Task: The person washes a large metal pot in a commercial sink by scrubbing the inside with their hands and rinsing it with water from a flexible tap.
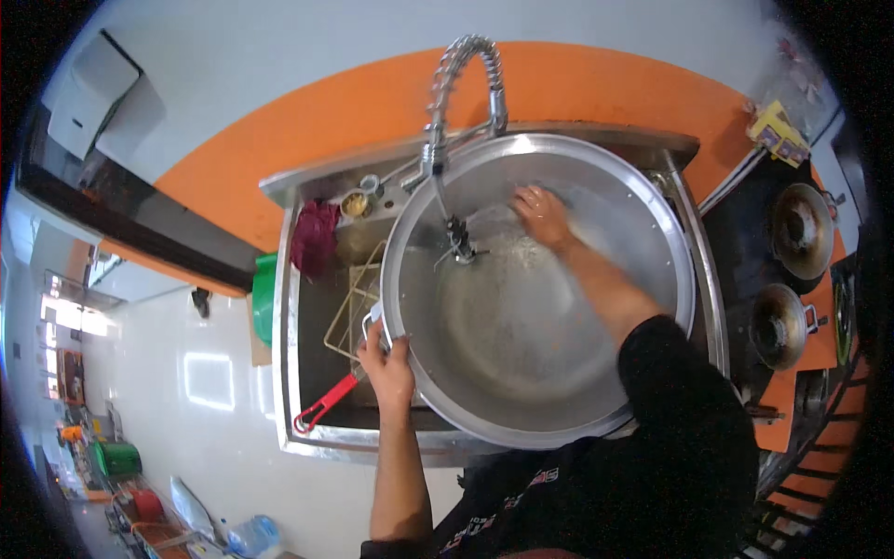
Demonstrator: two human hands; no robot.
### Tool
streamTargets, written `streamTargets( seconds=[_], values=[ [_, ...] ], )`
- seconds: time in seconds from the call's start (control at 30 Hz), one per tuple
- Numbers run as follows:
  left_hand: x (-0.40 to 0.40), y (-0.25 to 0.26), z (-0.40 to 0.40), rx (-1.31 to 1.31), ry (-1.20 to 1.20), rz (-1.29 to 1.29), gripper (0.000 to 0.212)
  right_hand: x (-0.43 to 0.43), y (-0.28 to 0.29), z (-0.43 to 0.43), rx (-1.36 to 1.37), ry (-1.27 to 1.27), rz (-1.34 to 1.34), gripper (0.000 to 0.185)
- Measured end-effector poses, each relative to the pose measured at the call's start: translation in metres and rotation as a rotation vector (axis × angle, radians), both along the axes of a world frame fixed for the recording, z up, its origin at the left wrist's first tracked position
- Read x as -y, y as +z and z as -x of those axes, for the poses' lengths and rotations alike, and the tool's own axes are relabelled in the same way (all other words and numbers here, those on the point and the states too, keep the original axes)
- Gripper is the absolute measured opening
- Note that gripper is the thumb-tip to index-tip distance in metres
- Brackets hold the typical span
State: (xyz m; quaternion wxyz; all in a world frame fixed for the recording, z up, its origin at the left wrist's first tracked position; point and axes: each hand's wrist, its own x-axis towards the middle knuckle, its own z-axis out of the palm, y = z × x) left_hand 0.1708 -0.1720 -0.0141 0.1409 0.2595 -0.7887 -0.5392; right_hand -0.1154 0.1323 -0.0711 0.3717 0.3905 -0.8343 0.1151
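A very large, round aluminium pot (pixel 503 335) rests over the steel sink, with shallow water in its bottom. My left hand (pixel 390 374) grips its left rim beside the metal side handle (pixel 366 325). Inside the pot, my right hand (pixel 542 215) presses on the far inner wall, fingers bent. Whether a scrubber is under those fingers, I cannot tell. To the left of that hand, the black spray head (pixel 459 239) of a coiled spring faucet (pixel 466 47) hangs into the pot.
Left of the pot, the sink (pixel 283 335) holds a wire rack (pixel 343 318), a red-handled tool (pixel 327 403) and a maroon cloth (pixel 313 237). Small cups (pixel 355 205) stand on the back ledge. Two woks (pixel 802 230) sit on the stove at right. A green bin (pixel 264 297) adjoins the sink.
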Motion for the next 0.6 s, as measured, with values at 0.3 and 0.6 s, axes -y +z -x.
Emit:
streamTargets(
  seconds=[0.3,0.6],
  values=[
    [-0.01,0.001,0.015,-0.002,-0.004,0.043,0.05,-0.044,-0.021,-0.021,0.576,-0.092,-0.311,0.029],
    [-0.013,0.005,0.011,-0.028,0.046,-0.034,0.051,0.048,-0.032,-0.117,0.911,0.267,-0.314,0.025]
  ],
)
